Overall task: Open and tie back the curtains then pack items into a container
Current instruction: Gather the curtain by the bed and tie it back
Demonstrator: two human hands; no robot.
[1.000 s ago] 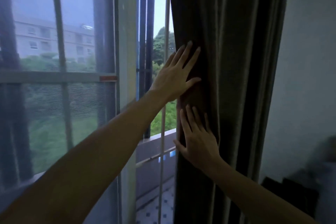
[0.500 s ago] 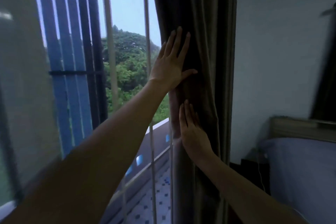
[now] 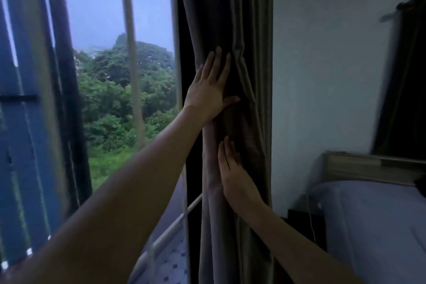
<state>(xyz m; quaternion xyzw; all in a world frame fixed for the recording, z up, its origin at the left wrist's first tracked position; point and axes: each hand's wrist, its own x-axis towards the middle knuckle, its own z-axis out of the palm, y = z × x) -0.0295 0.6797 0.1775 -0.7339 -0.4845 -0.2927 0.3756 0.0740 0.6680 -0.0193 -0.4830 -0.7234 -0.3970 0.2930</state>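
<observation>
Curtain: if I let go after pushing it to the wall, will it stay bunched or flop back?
Probably floppy: the curtain hangs in soft folds and creases at the left hand. It looks thick, so likely heavy enough to hang straight. With the right hand also only pressing flat, the bunch would likely spread out unless tied.

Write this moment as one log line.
curtain bunched | left hand flat on it, upper | right hand flat, lower | untied
</observation>
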